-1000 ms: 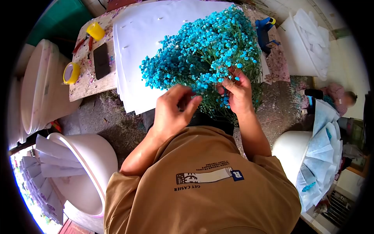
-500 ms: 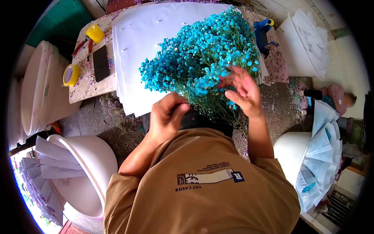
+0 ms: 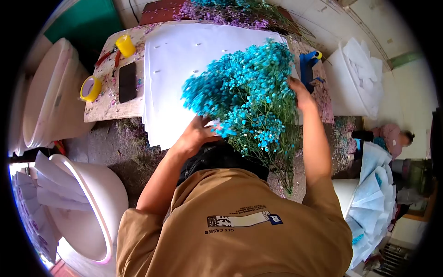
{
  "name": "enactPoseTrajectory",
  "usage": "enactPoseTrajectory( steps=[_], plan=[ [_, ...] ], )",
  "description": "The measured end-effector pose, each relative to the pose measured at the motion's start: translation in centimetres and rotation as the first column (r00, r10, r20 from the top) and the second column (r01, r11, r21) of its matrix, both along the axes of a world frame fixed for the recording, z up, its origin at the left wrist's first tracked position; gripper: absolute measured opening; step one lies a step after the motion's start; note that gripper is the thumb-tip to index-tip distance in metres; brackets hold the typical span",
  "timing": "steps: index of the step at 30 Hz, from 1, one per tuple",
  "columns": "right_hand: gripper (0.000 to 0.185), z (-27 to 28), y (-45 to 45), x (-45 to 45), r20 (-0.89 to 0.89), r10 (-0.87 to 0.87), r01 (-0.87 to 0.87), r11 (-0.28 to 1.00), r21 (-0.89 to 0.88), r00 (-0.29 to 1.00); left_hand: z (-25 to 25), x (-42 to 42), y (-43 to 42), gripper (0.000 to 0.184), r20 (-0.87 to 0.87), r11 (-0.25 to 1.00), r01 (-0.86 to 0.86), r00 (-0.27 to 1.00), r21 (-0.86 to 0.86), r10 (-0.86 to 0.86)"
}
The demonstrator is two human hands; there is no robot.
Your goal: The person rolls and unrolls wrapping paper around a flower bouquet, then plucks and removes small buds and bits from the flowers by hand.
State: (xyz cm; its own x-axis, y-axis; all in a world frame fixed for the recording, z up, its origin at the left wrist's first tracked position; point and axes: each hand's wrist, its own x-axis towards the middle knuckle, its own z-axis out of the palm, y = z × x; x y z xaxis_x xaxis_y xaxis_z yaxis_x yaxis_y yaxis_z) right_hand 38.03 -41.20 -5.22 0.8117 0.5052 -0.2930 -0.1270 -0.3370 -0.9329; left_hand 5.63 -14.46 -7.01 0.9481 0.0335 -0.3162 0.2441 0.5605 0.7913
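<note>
A large bunch of blue baby's breath (image 3: pixel 249 87) lies over the near part of the white paper sheets (image 3: pixel 173 60), its green stems pointing down toward my body. My left hand (image 3: pixel 199 135) is at the bunch's lower left edge, thumb and fingers around some blossoms, the fingertips partly covered by them. At the upper right side, my right hand (image 3: pixel 302 93) grips the bunch, with its fingers mostly hidden behind flowers and stems. Motion blurs parts of the blossoms.
On the table's left are a phone (image 3: pixel 128 82), yellow tape (image 3: pixel 91 88), a yellow roll (image 3: pixel 125 45) and red-handled pliers (image 3: pixel 116 62). A blue tape dispenser (image 3: pixel 306 70) stands right. Purple flowers (image 3: pixel 221 16) lie behind. White tubs (image 3: pixel 110 189) flank me; another person (image 3: pixel 391 138) sits far right.
My right hand has moved from the front of the blossoms to the bunch's right side. My left hand has come against the lower left blossoms. The bunch has shifted and the camera view has tilted.
</note>
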Motion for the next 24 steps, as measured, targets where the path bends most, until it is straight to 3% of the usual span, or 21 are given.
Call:
enactPoseTrajectory(
  steps=[2, 4, 5, 6, 7, 8, 10, 12, 14, 16, 17, 18, 19, 20, 21, 22, 24],
  plan=[
    [0.093, 4.0, 2.0, -5.4, 0.096, 0.217, -0.221, 0.975, 0.032, 0.972, -0.4, 1.8, -1.3, 0.099, 0.054, 1.0, -0.004, 0.999, -0.028, 0.005],
    [0.096, 6.6, 1.6, -8.4, 0.172, 0.316, -0.352, 0.902, 0.251, 0.933, 3.5, 1.9, -3.3, 0.109, 0.181, 0.999, -0.002, 0.984, 0.038, -0.005],
    [0.094, 6.9, -0.2, -9.4, 0.237, 0.231, -0.297, 0.905, 0.303, 0.944, 5.1, 1.4, -4.1, 0.117, 0.182, 0.994, 0.094, 0.978, 0.057, -0.102],
    [0.093, 7.1, -2.6, -10.3, 0.267, 0.168, -0.253, 0.912, 0.323, 0.949, 4.4, 1.1, -5.5, 0.121, 0.323, 0.996, 0.083, 0.942, 0.035, -0.09],
    [0.092, 7.3, -4.9, -11.2, 0.296, 0.105, -0.209, 0.916, 0.343, 0.949, 4.4, 0.7, -6.1, 0.121, 0.284, 0.982, 0.156, 0.942, 0.103, -0.179],
    [0.092, 7.0, -7.3, -12.0, 0.206, 0.047, -0.114, 0.938, 0.327, 0.977, 4.5, 0.5, -6.5, 0.121, 0.246, 0.956, 0.237, 0.93, 0.171, -0.274],
    [0.089, 3.7, -12.0, -13.1, 0.166, 0.043, -0.088, 0.957, 0.277, 0.985, 2.5, 0.6, -8.3, 0.115, 0.255, 0.936, 0.283, 0.908, 0.21, -0.332],
    [0.087, 0.3, -16.0, -14.5, 0.137, 0.046, -0.077, 0.969, 0.235, 0.99, 1.2, 0.7, -9.5, 0.101, 0.242, 0.808, 0.232, 0.878, 0.541, -0.414],
    [0.075, -4.4, -19.9, -15.9, 0.016, 0.105, -0.106, 0.986, 0.131, 0.994, -2.1, 0.1, -10.3, 0.06, 0.325, 0.903, 0.255, 0.87, 0.347, -0.37],
    [0.064, -6.3, -21.0, -17.8, -0.122, 0.14, -0.133, 0.989, 0.062, 0.983, -0.7, 0.3, -8.9, 0.053, 0.24, 0.816, 0.332, 0.843, 0.473, -0.482],
    [0.06, -5.7, -20.0, -18.6, 0.335, 0.236, -0.182, 0.966, -0.185, 0.912, -0.8, 0.3, -8.5, 0.046, 0.242, 0.786, 0.267, 0.853, 0.557, -0.462],
    [0.056, -5.1, -18.9, -19.3, 0.678, 0.387, -0.105, 0.902, -0.418, 0.625, -0.6, 0.4, -8.1, 0.042, 0.331, 0.747, 0.15, 0.828, 0.648, -0.453],
    [0.058, -4.5, -18.0, -20.1, 0.731, 0.434, 0.002, 0.859, -0.512, 0.527, -0.7, 0.4, -7.3, 0.042, 0.254, 0.661, 0.147, 0.845, 0.736, -0.471],
    [0.058, -3.6, -16.9, -20.8, 0.726, 0.426, -0.005, 0.865, -0.503, 0.539, -0.6, 0.2, -6.4, 0.041, 0.177, 0.564, 0.147, 0.86, 0.812, -0.479],
    [0.058, -2.6, -15.9, -21.0, 0.573, 0.301, -0.01, 0.891, -0.455, 0.762, -0.1, -0.2, -5.8, 0.039, 0.071, 0.523, 0.154, 0.92, 0.838, -0.384],
    [0.055, -3.4, -15.9, -20.8, 0.566, 0.26, -0.02, 0.919, -0.395, 0.782, 0.5, 0.4, -5.1, 0.03, -0.007, 0.401, 0.174, 0.923, 0.899, -0.385],
    [0.05, -5.1, -15.9, -20.5, 0.544, 0.18, -0.034, 0.963, -0.268, 0.819, 2.1, -0.1, -4.4, 0.02, 0.061, 0.337, 0.016, 0.974, 0.941, -0.217]
  ],
)
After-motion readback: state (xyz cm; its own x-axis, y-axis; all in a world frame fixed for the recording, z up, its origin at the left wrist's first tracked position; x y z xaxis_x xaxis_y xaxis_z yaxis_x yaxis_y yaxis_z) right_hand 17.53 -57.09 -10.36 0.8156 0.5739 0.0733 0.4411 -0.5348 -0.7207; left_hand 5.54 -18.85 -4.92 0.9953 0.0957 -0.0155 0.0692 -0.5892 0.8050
